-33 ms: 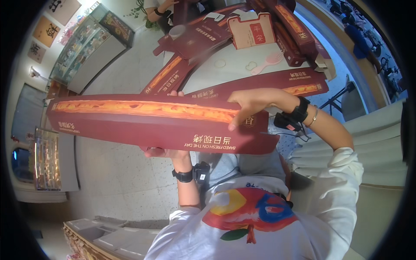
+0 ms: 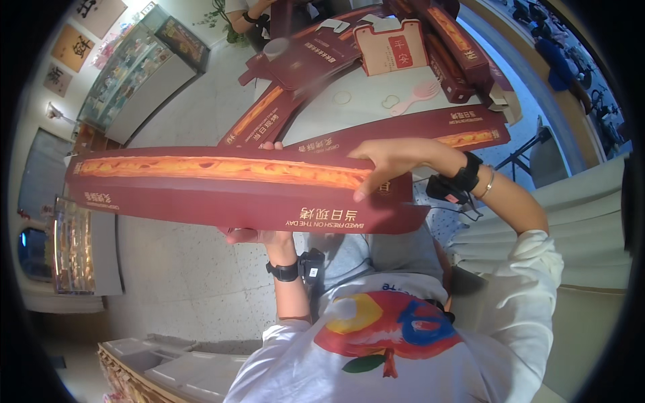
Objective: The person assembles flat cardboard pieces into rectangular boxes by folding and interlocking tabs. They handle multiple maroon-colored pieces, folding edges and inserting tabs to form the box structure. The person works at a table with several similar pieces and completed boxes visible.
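A long maroon cardboard box (image 2: 222, 198) with an orange pastry picture along one side lies crosswise in front of my chest. My left hand (image 2: 259, 235) holds it from below and behind. Its thumb side shows under the lower edge and its fingertips over the upper edge, while the box hides the rest. Close to the box's right end, my right hand (image 2: 383, 161) is closed on it, with the thumb on the front face and the other fingers out of sight behind. A flap sticks out at the lower right.
Beyond it stands a white table (image 2: 329, 117) with several maroon boxes, some flat. On the table are a pink fork-shaped item (image 2: 413, 99) and a beige carton with a red panel (image 2: 393, 54). Another person's arm (image 2: 259, 10) shows at the far side. A display case (image 2: 134, 80) stands left.
The box has shifted very slightly to the left and its lower edge sits a little higher. Both hands keep their hold on it.
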`<act>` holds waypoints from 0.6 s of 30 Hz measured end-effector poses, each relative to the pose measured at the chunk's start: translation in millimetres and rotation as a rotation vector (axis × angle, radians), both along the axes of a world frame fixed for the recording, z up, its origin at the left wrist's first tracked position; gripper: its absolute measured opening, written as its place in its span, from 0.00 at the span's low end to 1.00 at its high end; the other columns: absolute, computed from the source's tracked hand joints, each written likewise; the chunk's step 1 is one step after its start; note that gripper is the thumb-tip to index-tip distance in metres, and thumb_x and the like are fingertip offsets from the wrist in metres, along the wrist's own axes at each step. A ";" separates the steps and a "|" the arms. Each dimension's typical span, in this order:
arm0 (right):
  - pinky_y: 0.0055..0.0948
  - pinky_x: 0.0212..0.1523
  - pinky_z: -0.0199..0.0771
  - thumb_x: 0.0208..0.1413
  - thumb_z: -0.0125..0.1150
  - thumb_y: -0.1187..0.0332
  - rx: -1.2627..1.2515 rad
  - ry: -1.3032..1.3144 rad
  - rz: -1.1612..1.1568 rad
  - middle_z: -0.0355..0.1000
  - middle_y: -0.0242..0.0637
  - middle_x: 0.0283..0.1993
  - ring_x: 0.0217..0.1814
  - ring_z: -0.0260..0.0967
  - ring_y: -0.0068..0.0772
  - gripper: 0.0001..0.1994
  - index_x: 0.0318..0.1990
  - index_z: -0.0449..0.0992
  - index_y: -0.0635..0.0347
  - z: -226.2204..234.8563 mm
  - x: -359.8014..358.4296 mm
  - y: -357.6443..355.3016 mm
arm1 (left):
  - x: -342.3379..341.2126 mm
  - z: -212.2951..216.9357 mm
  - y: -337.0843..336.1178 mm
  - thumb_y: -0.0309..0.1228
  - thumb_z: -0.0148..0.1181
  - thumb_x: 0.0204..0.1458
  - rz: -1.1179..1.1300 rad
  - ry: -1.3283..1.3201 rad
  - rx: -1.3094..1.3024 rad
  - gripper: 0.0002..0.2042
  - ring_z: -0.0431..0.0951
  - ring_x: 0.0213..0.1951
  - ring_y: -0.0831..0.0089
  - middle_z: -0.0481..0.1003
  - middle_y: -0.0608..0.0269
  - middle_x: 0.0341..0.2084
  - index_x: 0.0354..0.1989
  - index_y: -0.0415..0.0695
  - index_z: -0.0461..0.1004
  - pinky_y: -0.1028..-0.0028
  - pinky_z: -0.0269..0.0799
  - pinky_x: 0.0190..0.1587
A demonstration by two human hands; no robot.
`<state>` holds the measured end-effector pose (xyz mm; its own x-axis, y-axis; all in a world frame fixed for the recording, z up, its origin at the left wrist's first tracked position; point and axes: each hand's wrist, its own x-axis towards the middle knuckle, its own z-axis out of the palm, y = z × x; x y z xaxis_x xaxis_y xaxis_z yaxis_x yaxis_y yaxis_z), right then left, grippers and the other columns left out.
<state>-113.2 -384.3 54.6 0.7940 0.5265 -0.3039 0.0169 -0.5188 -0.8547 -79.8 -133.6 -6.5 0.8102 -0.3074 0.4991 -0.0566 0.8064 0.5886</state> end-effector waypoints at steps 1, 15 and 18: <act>0.34 0.46 0.72 0.40 0.75 0.54 0.027 -0.158 -0.041 0.70 0.51 0.49 0.49 0.71 0.38 0.39 0.57 0.65 0.69 -4.2 -6.1 2.7 | 5.2 -5.3 6.6 0.72 0.62 0.29 0.001 -0.047 0.009 0.63 0.49 0.68 0.46 0.52 0.40 0.65 0.70 0.47 0.39 0.52 0.48 0.69; 0.31 0.53 0.67 0.39 0.75 0.60 0.064 -0.311 0.027 0.71 0.47 0.51 0.53 0.70 0.38 0.37 0.58 0.65 0.64 -21.8 -29.5 16.0 | 10.2 32.8 31.5 0.70 0.68 0.22 0.275 0.005 0.018 0.67 0.51 0.67 0.44 0.47 0.41 0.67 0.70 0.47 0.40 0.46 0.56 0.65; 0.30 0.54 0.66 0.37 0.76 0.58 0.094 -0.192 0.068 0.71 0.43 0.51 0.54 0.68 0.36 0.39 0.58 0.65 0.62 -32.4 -24.5 6.3 | 12.5 35.0 33.2 0.57 0.74 0.32 0.176 -0.059 -0.036 0.60 0.58 0.64 0.51 0.55 0.45 0.63 0.71 0.48 0.41 0.47 0.59 0.64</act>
